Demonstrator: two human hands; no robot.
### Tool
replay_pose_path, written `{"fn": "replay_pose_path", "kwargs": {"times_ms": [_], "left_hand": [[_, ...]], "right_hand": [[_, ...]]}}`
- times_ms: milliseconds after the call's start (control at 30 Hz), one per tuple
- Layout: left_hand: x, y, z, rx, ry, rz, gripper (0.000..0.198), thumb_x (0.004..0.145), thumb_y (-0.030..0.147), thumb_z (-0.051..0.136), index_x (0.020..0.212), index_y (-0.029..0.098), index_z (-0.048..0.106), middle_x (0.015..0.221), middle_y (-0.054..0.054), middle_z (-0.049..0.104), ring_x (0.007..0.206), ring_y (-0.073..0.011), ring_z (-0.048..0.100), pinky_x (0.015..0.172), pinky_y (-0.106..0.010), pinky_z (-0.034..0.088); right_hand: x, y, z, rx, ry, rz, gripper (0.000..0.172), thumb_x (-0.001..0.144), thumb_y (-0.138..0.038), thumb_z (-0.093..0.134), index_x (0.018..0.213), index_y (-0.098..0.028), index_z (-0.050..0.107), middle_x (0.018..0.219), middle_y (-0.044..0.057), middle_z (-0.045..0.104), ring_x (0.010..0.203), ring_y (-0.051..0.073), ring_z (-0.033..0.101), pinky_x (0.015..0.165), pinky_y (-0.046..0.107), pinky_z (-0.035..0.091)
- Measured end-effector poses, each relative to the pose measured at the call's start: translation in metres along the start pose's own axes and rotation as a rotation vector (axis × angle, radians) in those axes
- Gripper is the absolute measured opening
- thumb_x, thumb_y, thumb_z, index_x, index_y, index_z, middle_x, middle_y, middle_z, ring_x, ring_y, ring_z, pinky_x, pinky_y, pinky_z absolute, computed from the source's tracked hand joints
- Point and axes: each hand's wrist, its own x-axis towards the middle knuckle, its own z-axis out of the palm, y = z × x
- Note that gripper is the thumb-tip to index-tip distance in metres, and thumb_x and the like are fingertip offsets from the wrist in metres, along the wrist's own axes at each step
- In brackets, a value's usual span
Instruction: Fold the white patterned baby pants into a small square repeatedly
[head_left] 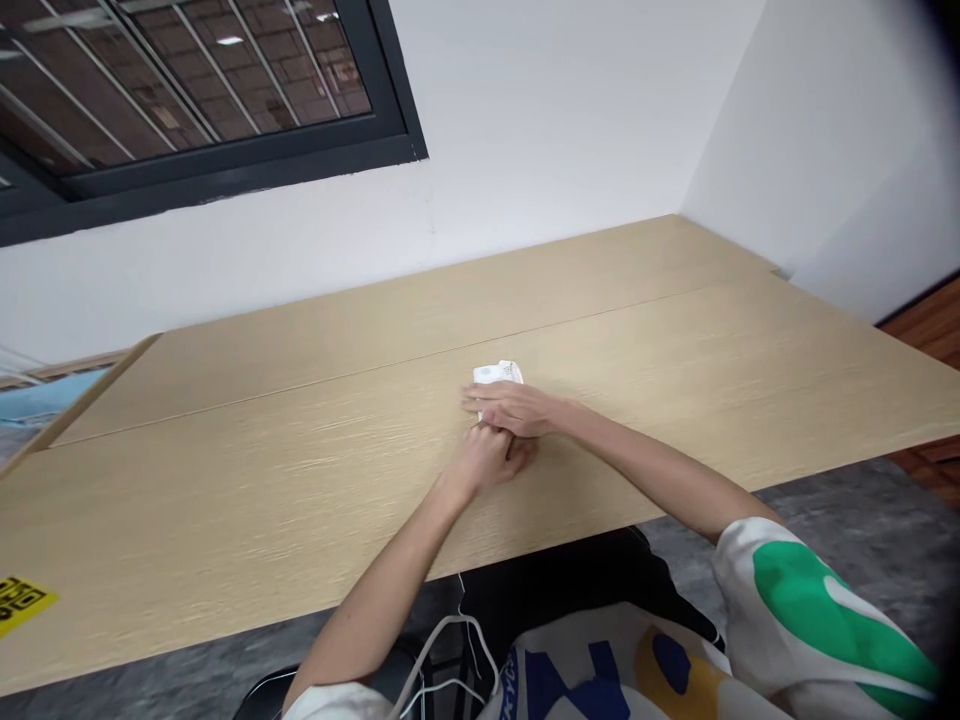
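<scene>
A small white object [497, 373] with faint grey printing and a rounded right end lies on the wooden table, mostly covered by my hands. Across it rests my right hand [521, 407], fingers stretched out flat and pointing left. Just below, my left hand [491, 458] has its fingers curled in under the right hand, and the two touch. A sliver of white shows between them at the left. What the left fingers close around is hidden, and I cannot tell the kind of the white object.
The light wooden table [262, 480] has a long seam and runs back to a white wall [555, 110]. A yellow label [22, 603] with black print lies at the near left. White cables [450, 640] hang below the front edge. A dark-framed window [262, 170] is at upper left.
</scene>
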Motion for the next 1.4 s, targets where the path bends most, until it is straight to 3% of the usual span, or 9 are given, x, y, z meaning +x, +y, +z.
{"fn": "replay_pose_path", "kwargs": {"times_ms": [133, 300, 467, 600, 733, 833, 1033, 1200, 1400], "left_hand": [[0.001, -0.001, 0.001, 0.026, -0.028, 0.012, 0.038, 0.099, 0.041, 0.059, 0.124, 0.016, 0.072, 0.128, -0.018, 0.072, 0.114, -0.0376, 0.072, 0.094, -0.050, 0.060], [0.000, -0.005, -0.001, 0.020, -0.005, 0.089, 0.052, 0.099, 0.040, 0.058, 0.144, 0.014, 0.058, 0.152, -0.017, 0.059, 0.145, -0.0366, 0.052, 0.110, -0.049, 0.054], [-0.001, -0.004, 0.000, 0.003, 0.020, 0.052, 0.053, 0.100, 0.040, 0.058, 0.147, 0.018, 0.056, 0.162, -0.015, 0.048, 0.150, -0.0335, 0.048, 0.117, -0.048, 0.048], [0.003, -0.010, -0.006, -0.110, 0.177, -0.044, 0.036, 0.103, 0.036, 0.051, 0.132, 0.021, 0.066, 0.144, -0.011, 0.067, 0.135, -0.0268, 0.061, 0.114, -0.043, 0.049], [0.009, -0.025, -0.010, -0.004, 0.361, -0.381, 0.030, 0.102, 0.040, 0.050, 0.104, 0.018, 0.070, 0.109, -0.014, 0.073, 0.113, -0.0310, 0.065, 0.104, -0.048, 0.049], [0.012, -0.033, -0.006, 0.002, 0.352, -0.509, 0.036, 0.101, 0.050, 0.051, 0.101, 0.017, 0.066, 0.105, -0.016, 0.068, 0.110, -0.0334, 0.062, 0.101, -0.050, 0.046], [0.021, -0.032, 0.001, -0.257, 0.270, -0.482, 0.033, 0.097, 0.050, 0.058, 0.098, 0.017, 0.060, 0.098, -0.011, 0.066, 0.099, -0.0280, 0.064, 0.089, -0.041, 0.049], [0.033, -0.003, -0.002, -0.419, 0.166, -0.342, 0.022, 0.096, 0.040, 0.060, 0.097, 0.018, 0.057, 0.082, -0.002, 0.065, 0.075, -0.0176, 0.062, 0.070, -0.030, 0.047], [0.027, 0.100, -0.003, -0.652, -0.003, -0.090, 0.021, 0.091, 0.036, 0.069, 0.096, 0.019, 0.056, 0.090, -0.004, 0.070, 0.077, -0.0161, 0.064, 0.065, -0.027, 0.049]], "right_hand": [[-0.001, 0.018, 0.006, -0.055, -0.085, 0.073, 0.055, 0.112, -0.045, 0.031, 0.151, -0.018, 0.059, 0.162, 0.010, 0.050, 0.157, 0.028, 0.036, 0.130, 0.051, 0.026], [-0.007, 0.046, -0.010, -0.144, -0.063, 0.192, 0.061, 0.111, -0.050, 0.027, 0.163, -0.022, 0.043, 0.171, 0.006, 0.033, 0.161, 0.026, 0.023, 0.133, 0.052, 0.016], [-0.014, 0.062, -0.018, -0.183, -0.014, 0.367, 0.069, 0.109, -0.054, 0.021, 0.169, -0.019, 0.026, 0.174, 0.009, 0.023, 0.162, 0.027, 0.020, 0.133, 0.054, 0.014], [-0.018, 0.059, -0.017, -0.196, 0.057, 0.420, 0.073, 0.109, -0.054, 0.019, 0.168, -0.012, 0.024, 0.174, 0.015, 0.025, 0.162, 0.030, 0.022, 0.131, 0.053, 0.019], [-0.021, 0.052, -0.019, -0.220, 0.263, 0.447, 0.068, 0.110, -0.053, 0.023, 0.161, -0.010, 0.037, 0.160, 0.021, 0.048, 0.148, 0.033, 0.043, 0.122, 0.054, 0.031], [-0.020, 0.049, -0.018, -0.222, 0.331, 0.423, 0.057, 0.107, -0.051, 0.039, 0.145, -0.012, 0.054, 0.140, 0.021, 0.062, 0.131, 0.033, 0.054, 0.112, 0.051, 0.038], [-0.017, 0.030, -0.016, -0.248, 0.277, 0.423, 0.030, 0.103, -0.035, 0.050, 0.122, -0.016, 0.063, 0.123, 0.016, 0.066, 0.121, 0.031, 0.054, 0.105, 0.047, 0.037], [-0.069, -0.009, -0.028, -0.258, 0.299, 0.540, 0.024, 0.103, -0.034, 0.046, 0.114, -0.018, 0.060, 0.120, 0.016, 0.068, 0.117, 0.033, 0.055, 0.102, 0.049, 0.038], [-0.190, -0.102, -0.070, 0.004, 0.449, 0.759, 0.036, 0.104, -0.052, 0.045, 0.117, -0.021, 0.057, 0.100, 0.009, 0.071, 0.084, 0.026, 0.064, 0.076, 0.039, 0.051]]}}
